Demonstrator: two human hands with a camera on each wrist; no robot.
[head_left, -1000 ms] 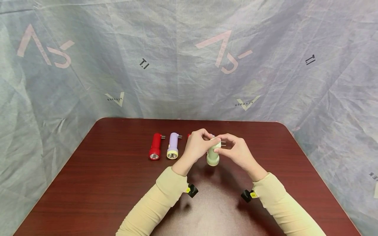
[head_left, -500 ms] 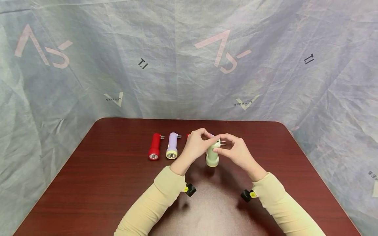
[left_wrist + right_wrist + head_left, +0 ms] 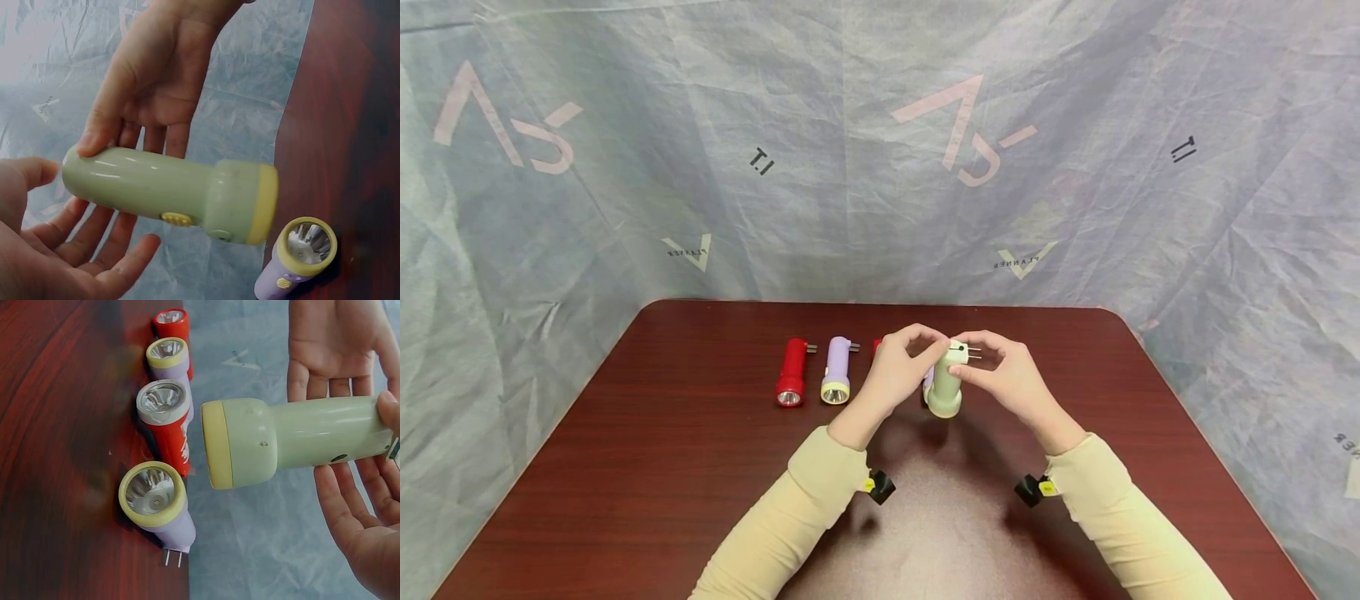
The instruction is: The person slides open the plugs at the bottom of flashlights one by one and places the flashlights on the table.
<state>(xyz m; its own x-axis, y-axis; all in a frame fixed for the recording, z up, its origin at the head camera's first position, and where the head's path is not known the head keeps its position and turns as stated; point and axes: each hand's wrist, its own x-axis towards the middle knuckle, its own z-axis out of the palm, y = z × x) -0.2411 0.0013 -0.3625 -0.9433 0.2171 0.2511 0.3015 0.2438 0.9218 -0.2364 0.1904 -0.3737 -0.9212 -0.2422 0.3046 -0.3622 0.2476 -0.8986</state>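
Observation:
A pale green flashlight with a yellow rim hangs above the table, its lens end tilted down toward the front. Two metal prongs stick out to the right from its upper end. My right hand pinches it near that end, with the thumb on the barrel. My left hand is close beside the same end. In the left wrist view its fingers are spread loosely by the barrel, the thumb just off the end. A yellow switch shows on the barrel.
On the dark red table, a red flashlight and a lavender one with a yellow rim lie to the left. Another red flashlight and another lavender one, mostly hidden behind the hands in the head view, continue the row. Grey cloth surrounds the table.
The green flashlight has risen slightly and shifted right, with its pronged end turned more into view. My left thumb has come off the top of that end; the right hand keeps its grip.

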